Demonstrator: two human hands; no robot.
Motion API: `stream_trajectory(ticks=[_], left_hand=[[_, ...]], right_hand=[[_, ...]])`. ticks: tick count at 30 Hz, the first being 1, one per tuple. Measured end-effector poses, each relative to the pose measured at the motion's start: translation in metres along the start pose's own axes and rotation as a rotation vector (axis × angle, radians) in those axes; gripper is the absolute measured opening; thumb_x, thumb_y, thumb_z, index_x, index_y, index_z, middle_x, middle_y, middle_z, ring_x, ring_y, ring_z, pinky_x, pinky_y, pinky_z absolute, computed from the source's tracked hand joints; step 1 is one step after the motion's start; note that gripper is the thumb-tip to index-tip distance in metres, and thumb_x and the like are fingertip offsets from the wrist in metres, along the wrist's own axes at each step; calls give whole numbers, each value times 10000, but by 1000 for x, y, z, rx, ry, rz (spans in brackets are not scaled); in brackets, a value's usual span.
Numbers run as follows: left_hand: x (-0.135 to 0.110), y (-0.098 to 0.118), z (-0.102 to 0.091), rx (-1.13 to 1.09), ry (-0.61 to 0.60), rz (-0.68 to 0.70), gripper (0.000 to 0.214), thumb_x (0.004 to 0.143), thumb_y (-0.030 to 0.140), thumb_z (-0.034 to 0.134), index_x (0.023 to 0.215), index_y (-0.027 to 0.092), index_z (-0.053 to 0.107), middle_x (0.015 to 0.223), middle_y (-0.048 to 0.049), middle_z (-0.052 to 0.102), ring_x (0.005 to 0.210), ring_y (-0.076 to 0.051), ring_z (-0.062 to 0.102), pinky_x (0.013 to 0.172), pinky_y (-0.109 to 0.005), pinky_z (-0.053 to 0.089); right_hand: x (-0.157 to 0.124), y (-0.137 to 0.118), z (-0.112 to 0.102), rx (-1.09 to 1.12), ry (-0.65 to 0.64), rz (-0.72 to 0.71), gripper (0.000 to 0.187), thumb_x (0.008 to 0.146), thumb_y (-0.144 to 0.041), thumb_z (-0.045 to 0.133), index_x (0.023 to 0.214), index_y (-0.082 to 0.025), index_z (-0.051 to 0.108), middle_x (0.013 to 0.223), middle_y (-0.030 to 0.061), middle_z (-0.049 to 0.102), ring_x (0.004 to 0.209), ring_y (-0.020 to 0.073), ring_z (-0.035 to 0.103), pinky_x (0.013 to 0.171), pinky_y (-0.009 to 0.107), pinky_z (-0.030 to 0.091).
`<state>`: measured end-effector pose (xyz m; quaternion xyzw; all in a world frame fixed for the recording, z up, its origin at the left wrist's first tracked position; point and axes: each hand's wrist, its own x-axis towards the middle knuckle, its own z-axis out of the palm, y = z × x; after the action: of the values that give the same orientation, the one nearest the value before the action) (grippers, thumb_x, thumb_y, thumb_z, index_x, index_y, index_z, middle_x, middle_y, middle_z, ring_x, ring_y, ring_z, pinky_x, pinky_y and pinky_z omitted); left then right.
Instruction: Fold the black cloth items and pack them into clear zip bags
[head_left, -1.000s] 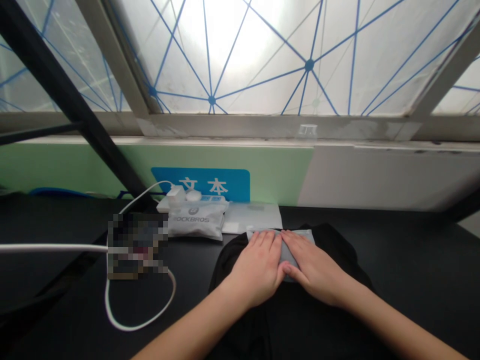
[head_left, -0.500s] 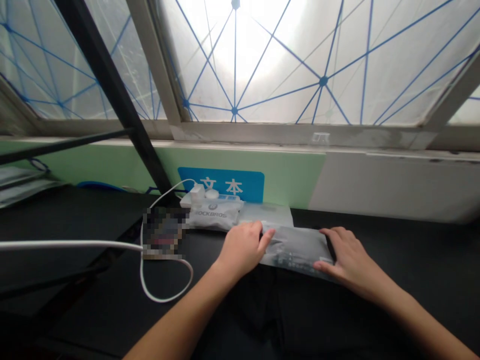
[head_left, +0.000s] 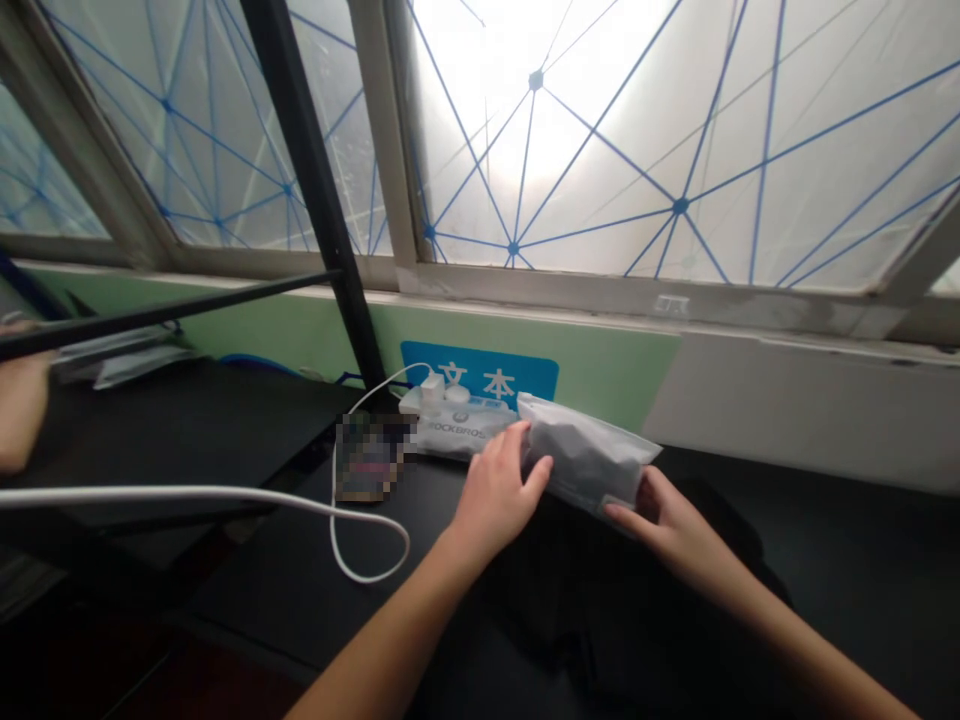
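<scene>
At the far left edge, another person's hand (head_left: 19, 395) rests well apart from the work, near flat clear plastic sleeves (head_left: 112, 357) on the black bench (head_left: 202, 420). Moving right, a thin white charging cable (head_left: 334, 520) loops over the bench towards a white power strip (head_left: 450, 398). Beside the cable lies a flat object (head_left: 367, 458), too pixelated to identify. A white ROCKBROS pouch (head_left: 465, 437) sits just behind the left hand (head_left: 495, 495).

The step in hand appears to be handling a translucent plastic zip bag with grey contents (head_left: 585, 460), which lies tilted between both hands, its far end reaching towards the wall. The left hand is half-closed, with its thumb and fingertips against the bag's left side. The right hand (head_left: 675, 525) is open, its fingers under the lower corner. The next move seems to call for keeping that two-handed support steady. A dark cloth (head_left: 720, 540) lies below the bag.
</scene>
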<state>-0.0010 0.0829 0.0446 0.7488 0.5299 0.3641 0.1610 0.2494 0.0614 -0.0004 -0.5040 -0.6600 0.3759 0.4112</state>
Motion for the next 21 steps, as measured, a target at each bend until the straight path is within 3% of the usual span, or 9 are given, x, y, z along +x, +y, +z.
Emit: stream_trajectory(ticks=[3,6,11,15,18,21], left_hand=[[-15,-21,-19,-30,206,-71,454,949,375,558,1359,188,508,1336,-143,610,1290,-304,548,1094,-490,442],[-32,-50,-22,0,356,-182,575,938,384,550,1440,129,433,1436,-203,521,1398,-344,443,1172,-545,354],[-50,-85,-6,0,333,-384,811,904,343,575,1572,60,212,1622,-269,269,1550,-359,202,1248,-520,237],[-55,-76,5,165,251,-376,818,926,303,537,1596,40,148,1675,-285,58,1567,-388,38,1235,-586,201],[-54,-51,12,335,181,-218,756,923,222,519,1597,72,211,1683,-257,2,1559,-407,-29,1216,-666,133],[-46,-25,21,389,37,-3,696,900,142,489,1574,110,319,1690,-216,87,1564,-395,9,1220,-673,114]], right_hand=[[17,-20,42,-14,-64,-91,395,882,-449,686,1173,-224,543,1104,79,699,968,258,679,839,393,552],[38,-31,85,-148,-87,-129,270,860,-385,702,994,-214,542,890,40,676,797,230,646,711,352,512],[67,-27,129,-372,-151,-142,246,858,-288,703,1022,-201,541,919,52,695,794,218,651,696,315,469],[75,-20,136,-476,-182,-155,201,892,-298,665,1021,-174,574,878,84,703,783,250,659,679,328,452],[72,-20,131,-544,-202,-196,200,904,-254,623,1076,-153,609,948,124,719,847,274,670,729,352,462],[66,-19,112,-600,-222,-260,326,895,-170,582,1220,-171,607,1164,139,696,1042,279,648,878,376,460]])
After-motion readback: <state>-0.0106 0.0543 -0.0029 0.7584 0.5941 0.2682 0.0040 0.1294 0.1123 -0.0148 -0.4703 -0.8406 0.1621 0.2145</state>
